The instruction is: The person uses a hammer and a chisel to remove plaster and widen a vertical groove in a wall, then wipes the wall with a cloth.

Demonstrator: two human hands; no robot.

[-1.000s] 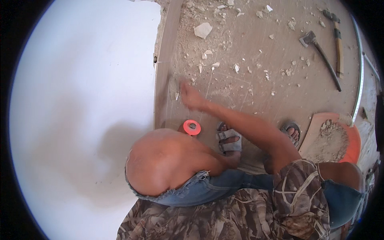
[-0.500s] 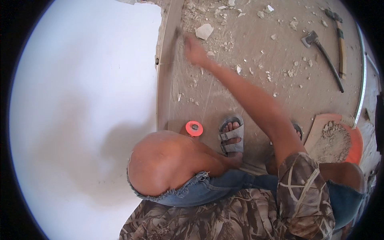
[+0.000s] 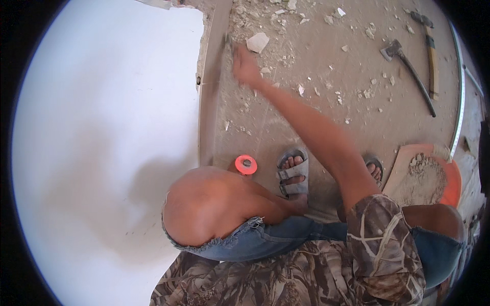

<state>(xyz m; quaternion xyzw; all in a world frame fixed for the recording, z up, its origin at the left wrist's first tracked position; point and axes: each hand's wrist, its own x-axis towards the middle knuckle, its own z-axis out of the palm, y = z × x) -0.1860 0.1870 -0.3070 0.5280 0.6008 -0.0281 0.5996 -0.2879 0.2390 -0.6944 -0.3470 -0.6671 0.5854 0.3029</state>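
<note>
My right hand (image 3: 247, 66) reaches far forward, low beside the foot of the white wall. It is smeared by motion, its fingers look closed, and a dark blurred thing (image 3: 228, 41) sticks out past them, too unclear to name. Closer to me, by my left knee, is a chisel seen end-on: an orange round guard (image 3: 239, 169) circles its dark metal head. A little skin shows beside and below that guard, where my left hand (image 3: 232, 166) seems wrapped round the chisel. My knee hides most of that hand and all of its forearm.
Broken plaster pieces and dust lie over the floor (image 3: 316, 61), including a large pale chunk (image 3: 258, 42). An axe (image 3: 412, 76) and a hammer (image 3: 433, 61) lie at the far right. Nearer stands an orange pan of rubble (image 3: 454, 186). The white wall (image 3: 112, 127) fills the left.
The view has shifted slightly left over the floor. My right forearm and sleeve have moved a little left, showing more of my right foot. The right hand stays blurred near the wall base.
</note>
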